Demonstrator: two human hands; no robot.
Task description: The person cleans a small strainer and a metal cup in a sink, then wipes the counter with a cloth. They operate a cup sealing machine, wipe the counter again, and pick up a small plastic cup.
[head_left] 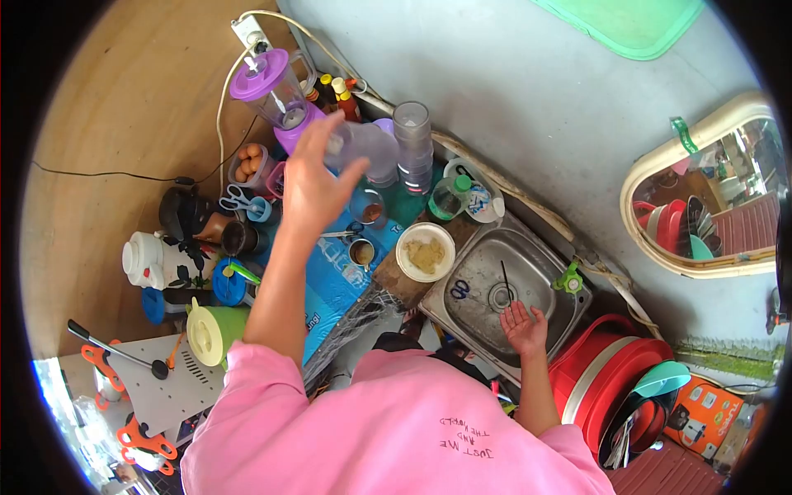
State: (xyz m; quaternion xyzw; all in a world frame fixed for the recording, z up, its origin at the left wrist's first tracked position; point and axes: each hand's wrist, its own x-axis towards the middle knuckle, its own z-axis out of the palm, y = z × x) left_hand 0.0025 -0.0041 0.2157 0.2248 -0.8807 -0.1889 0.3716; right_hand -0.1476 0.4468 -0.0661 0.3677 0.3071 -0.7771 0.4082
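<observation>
Left hand (318,177) well up-left of sink (540,260), thumb and fingers wrapped round clear jar (369,147). Jar is up-left of sink, between blender (272,87) and stacked cups (412,132), just beside both. Right hand (525,327) over sink's near edge, palm up, fingers spread, holding nothing. Bowl (425,252) just left of sink rim. Sink basin mostly bare, roomy. Counter left of sink packed tight, little gap. Red cooler (598,371) crowds sink's right corner.

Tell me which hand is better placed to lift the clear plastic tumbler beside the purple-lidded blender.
Left. The left hand is at the clear plastic tumbler, thumb against it; the right hand lies open, palm up, over the steel sink.
</observation>
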